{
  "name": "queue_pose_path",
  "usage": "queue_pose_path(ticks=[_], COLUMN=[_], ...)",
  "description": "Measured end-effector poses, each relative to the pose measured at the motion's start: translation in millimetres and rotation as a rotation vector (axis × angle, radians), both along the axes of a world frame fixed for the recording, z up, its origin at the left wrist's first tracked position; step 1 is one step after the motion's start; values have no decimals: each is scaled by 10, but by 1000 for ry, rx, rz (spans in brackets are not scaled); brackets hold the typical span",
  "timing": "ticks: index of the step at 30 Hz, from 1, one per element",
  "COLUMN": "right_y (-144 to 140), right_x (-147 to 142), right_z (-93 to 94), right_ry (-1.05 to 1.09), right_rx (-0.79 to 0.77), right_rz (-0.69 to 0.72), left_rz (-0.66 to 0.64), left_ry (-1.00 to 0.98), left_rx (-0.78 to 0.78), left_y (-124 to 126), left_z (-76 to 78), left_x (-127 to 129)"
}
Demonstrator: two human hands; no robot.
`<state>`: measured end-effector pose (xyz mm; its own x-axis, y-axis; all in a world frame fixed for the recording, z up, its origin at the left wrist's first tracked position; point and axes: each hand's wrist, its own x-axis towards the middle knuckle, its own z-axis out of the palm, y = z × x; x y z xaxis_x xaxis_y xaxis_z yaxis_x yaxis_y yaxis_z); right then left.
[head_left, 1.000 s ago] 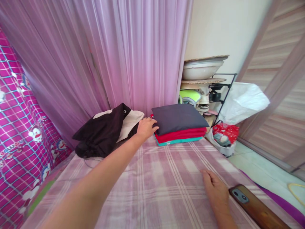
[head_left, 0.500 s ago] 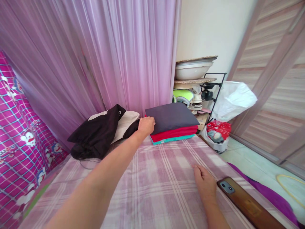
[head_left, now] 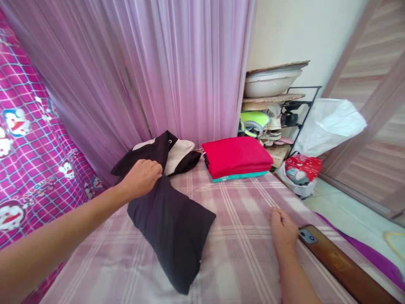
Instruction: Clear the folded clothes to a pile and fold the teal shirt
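My left hand [head_left: 142, 179] is closed on one end of a dark grey folded garment [head_left: 177, 228], which droops from it toward the front of the bed and partly unfolds. Behind it lies a heap of black and white clothing [head_left: 182, 158]. To the right sits a stack of folded clothes, with a red garment [head_left: 237, 154] on top and a teal one [head_left: 240, 176] at the bottom. My right hand [head_left: 284, 230] rests on the plaid sheet with its fingers curled; whether anything is in them is hidden. A brown-cased phone [head_left: 341, 261] lies just right of it.
The plaid-sheeted bed [head_left: 234, 249] ends on the right above a tiled floor. A black rack [head_left: 305, 122] with shoes and bowls stands behind, beside a white plastic bag [head_left: 332, 124]. A purple curtain [head_left: 190, 76] hangs at the back; a pink cartoon-print cloth [head_left: 38, 147] hangs at left.
My left hand has taken the dark grey garment off the stack and carried it left and nearer, uncovering the red one. My right hand stays beside the phone. The view has shifted slightly.
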<state>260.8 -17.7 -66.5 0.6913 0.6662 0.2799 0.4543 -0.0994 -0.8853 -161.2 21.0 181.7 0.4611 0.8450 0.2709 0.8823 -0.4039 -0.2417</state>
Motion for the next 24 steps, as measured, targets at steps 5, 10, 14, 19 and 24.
queue_pose_path(ticks=[5, 10, 14, 19, 24], right_y=[0, -4, -4, -5, -5], right_x=[-3, 11, 17, 8, 31], right_z=[-10, -46, -44, -20, -56], right_ry=[-33, -72, -65, -69, -80], right_rx=[-15, -42, -74, -59, -84], right_rz=[27, 40, 39, 47, 44], left_rz=[209, 95, 69, 158, -31], left_ry=[-290, -144, -161, -685, -558], left_rx=[444, 190, 101, 597, 51], left_y=[-83, -111, -82, -159, -180], left_z=[416, 452, 520, 723, 386], left_x=[-221, -83, -130, -65, 178])
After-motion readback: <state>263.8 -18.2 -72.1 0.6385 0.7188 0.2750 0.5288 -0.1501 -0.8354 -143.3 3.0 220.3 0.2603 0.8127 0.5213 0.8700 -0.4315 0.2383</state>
